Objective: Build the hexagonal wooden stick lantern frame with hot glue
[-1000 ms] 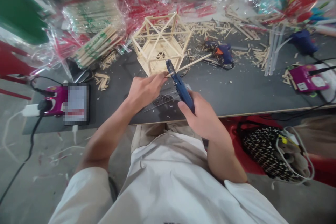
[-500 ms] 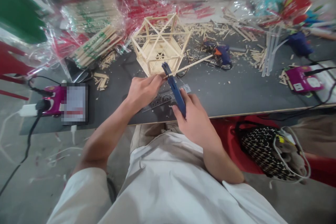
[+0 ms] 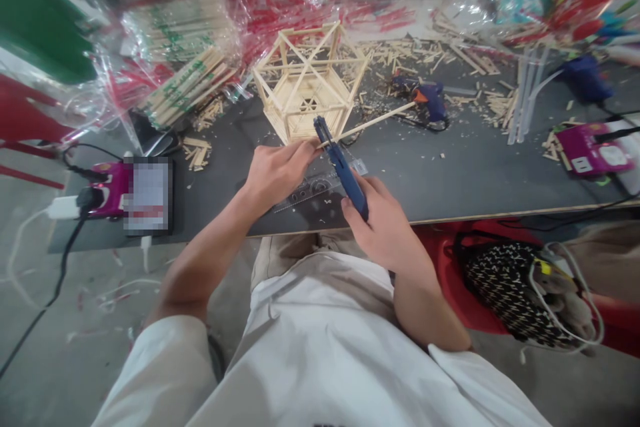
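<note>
My left hand (image 3: 276,169) pinches the near end of a long thin wooden stick (image 3: 376,121) that runs up to the right over the dark table. My right hand (image 3: 386,230) is wrapped round the handles of blue cutters (image 3: 341,165). The cutters' jaws sit on the stick right beside my left fingertips. Just behind them stands a hexagonal frame of wooden sticks (image 3: 309,81), open at the top.
A blue glue gun (image 3: 425,97) lies right of the frame, a second one (image 3: 585,78) farther right. Packs of sticks (image 3: 187,83) lie at the left, offcuts litter the back. A purple power strip (image 3: 107,188) sits left, another (image 3: 595,155) right. A clear ruler (image 3: 310,190) lies under my hands.
My hands and the cutters stay on the stick; the right hand shifted slightly left, then back. The view drifted a little.
</note>
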### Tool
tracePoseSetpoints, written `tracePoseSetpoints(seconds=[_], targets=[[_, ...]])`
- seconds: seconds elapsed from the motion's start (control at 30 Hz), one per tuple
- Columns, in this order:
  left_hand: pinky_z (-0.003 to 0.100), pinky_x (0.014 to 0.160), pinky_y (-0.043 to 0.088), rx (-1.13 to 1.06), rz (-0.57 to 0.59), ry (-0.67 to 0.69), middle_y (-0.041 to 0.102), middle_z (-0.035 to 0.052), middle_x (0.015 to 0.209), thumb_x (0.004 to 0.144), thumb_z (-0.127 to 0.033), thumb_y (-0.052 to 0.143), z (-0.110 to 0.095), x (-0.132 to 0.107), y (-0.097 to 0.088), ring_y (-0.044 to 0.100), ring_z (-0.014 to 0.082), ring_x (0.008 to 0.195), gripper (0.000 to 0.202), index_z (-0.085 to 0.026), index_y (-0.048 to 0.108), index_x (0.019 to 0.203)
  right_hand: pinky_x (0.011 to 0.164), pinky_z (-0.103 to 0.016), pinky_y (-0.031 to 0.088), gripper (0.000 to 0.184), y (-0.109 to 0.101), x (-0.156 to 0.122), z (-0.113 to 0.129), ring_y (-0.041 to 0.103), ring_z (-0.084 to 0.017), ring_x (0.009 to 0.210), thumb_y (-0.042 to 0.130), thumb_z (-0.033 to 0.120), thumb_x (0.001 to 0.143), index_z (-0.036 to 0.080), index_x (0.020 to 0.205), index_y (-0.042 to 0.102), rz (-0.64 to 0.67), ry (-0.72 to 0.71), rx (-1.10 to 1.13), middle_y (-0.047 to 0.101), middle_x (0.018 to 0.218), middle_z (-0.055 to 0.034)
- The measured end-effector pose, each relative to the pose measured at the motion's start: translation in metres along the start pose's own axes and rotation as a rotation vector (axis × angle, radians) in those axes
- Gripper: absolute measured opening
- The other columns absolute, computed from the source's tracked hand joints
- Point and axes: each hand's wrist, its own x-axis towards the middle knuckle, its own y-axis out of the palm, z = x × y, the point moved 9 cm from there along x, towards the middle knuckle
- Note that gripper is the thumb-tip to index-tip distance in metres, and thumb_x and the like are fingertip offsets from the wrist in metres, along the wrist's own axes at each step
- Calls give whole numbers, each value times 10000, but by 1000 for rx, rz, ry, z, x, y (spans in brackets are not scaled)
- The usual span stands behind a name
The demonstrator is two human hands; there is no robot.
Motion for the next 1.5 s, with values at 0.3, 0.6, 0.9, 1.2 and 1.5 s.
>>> tracePoseSetpoints(seconds=[0.3,0.6,0.9,1.2,1.5], targets=[[270,503,256,59,-15,-15,794,31,838,1138,-373,353,1,-2,-1,631,104,566,429,-192,738,1089,736,-358,427,515,6,9,-11,630,-264,790,366,693,1014,238,845,539,82,108,-96,672,849,-87],[324,556,400,198,501,-198,777,77,861,1089,-233,416,-24,-20,38,756,266,731,319,-192,727,1146,795,-341,419,743,4,-1,-36,651,-240,792,152,784,1009,229,773,585,495,254,10,718,800,-78],[364,662,527,139,676,-417,781,99,985,1109,-218,350,-49,-37,54,789,314,874,327,-188,671,1162,788,-349,406,762,-7,-12,-46,564,-214,686,129,785,995,231,642,516,638,330,-77,631,685,-60],[307,583,442,141,662,-500,768,80,950,1128,-280,341,-59,-53,51,790,276,866,338,-189,666,1131,779,-351,397,700,-9,-17,-39,554,-225,686,137,730,998,240,623,468,664,295,-130,605,657,-60],[315,552,332,182,627,-574,780,50,958,1150,-328,307,-55,-62,39,782,239,845,381,-227,669,1210,731,-342,390,647,-17,-19,-53,542,-213,655,172,739,991,244,692,462,619,300,-179,547,628,-25]])
